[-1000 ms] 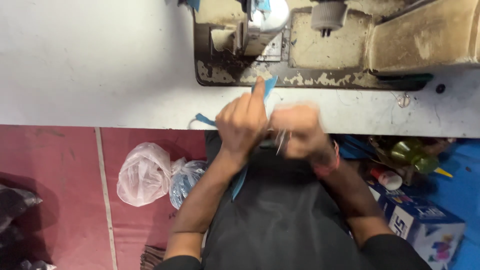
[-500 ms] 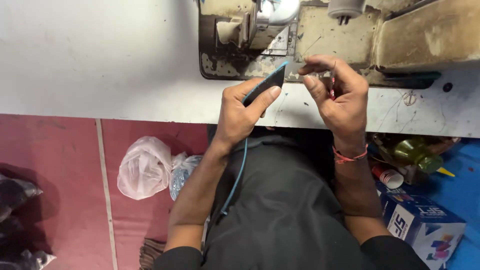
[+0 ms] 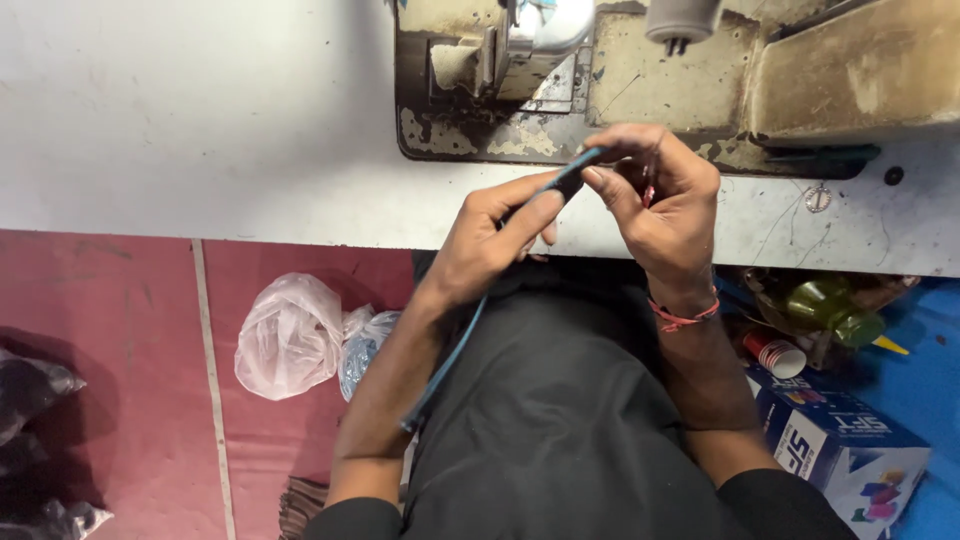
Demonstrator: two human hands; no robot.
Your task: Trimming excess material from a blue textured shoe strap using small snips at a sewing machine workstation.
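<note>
A narrow dark blue strap (image 3: pixel 452 352) runs from both my hands down past my left forearm onto my black lap. My left hand (image 3: pixel 492 238) pinches the strap between thumb and fingers near its upper end. My right hand (image 3: pixel 655 196) grips the strap's tip (image 3: pixel 585 160) with its fingertips; a small reddish tool shows between its fingers. Both hands are held over the front edge of the white table (image 3: pixel 200 120), just in front of the worn base of the sewing machine (image 3: pixel 560 110).
Crumpled plastic bags (image 3: pixel 300 335) lie on the red floor at the left. At the right stand a blue-and-white box (image 3: pixel 835 450), a paper cup (image 3: pixel 775 352) and a green bottle (image 3: pixel 825 300). Dark bags (image 3: pixel 30 400) sit at the far left.
Both hands have moved up from the table edge toward the machine base. The strap has been drawn out straighter between them, and the right hand now holds its tip.
</note>
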